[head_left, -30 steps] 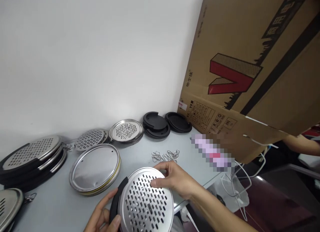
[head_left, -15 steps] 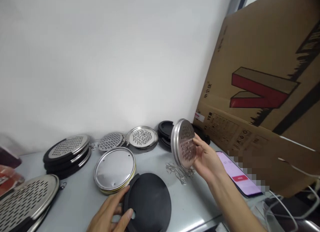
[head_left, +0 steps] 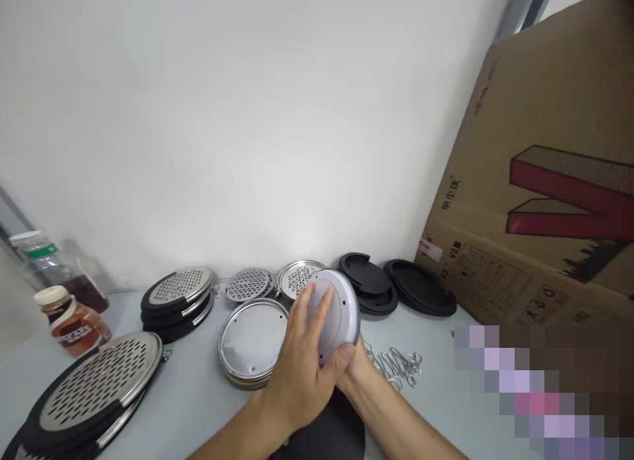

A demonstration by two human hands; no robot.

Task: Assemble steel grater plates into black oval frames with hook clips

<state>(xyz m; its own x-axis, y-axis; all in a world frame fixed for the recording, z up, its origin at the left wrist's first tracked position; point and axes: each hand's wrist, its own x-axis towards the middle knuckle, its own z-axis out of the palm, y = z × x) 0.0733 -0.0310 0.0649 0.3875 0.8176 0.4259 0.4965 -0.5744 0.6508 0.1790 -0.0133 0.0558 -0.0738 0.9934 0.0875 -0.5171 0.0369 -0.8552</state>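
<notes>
In front of me I hold a round metal disc (head_left: 337, 315) tilted up, its smooth face with small holes turned toward me. My left hand (head_left: 307, 367) lies across that face, fingers over it and thumb at the lower edge. Behind the disc, my right hand (head_left: 357, 362) supports it; most of its fingers are hidden. Below both hands lies a black plastic disc (head_left: 329, 430), partly covered. Just left stands a stack of smooth metal discs (head_left: 250, 341). Small bent wire hooks (head_left: 399, 364) lie in a pile to the right.
Along the wall sit perforated metal discs (head_left: 247, 285), more of them (head_left: 292, 275), and black plastic rings (head_left: 366, 275). Black-rimmed perforated discs (head_left: 99, 384) are stacked at left, with others (head_left: 181, 292) behind. Bottles (head_left: 72, 321) stand far left; a cardboard box (head_left: 545, 183) leans right.
My left hand has left the black plastic disc and come onto the metal disc. The right hand has drawn the disc leftward and turned its smooth face to me. The view has shifted left.
</notes>
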